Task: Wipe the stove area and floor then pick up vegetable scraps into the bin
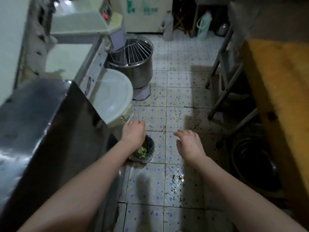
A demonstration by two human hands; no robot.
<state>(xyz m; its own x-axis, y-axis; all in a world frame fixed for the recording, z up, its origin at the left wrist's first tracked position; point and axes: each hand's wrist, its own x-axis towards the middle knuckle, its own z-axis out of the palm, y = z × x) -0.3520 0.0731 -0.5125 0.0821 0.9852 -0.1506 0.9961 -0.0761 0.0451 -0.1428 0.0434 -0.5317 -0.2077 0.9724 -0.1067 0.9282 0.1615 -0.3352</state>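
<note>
A small bin lined with a dark bag [148, 154] stands on the tiled floor beside the steel counter. Green and pale vegetable scraps [142, 152] lie inside it. My left hand [134, 133] hovers right above the bin, palm down, fingers curled loosely; I cannot tell whether it holds anything. My right hand [188, 143] hangs to the right of the bin over the floor, fingers spread, holding nothing. The white floor tiles [177, 101] with blue dots carry many dark specks and stains.
A dark steel counter [41, 131] fills the left. A white lidded bucket [113, 96] and a steel mixer bowl with a wire guard [133, 59] stand behind the bin. On the right are a wooden board [280, 91], metal table legs [222, 91] and a dark basin [254, 163].
</note>
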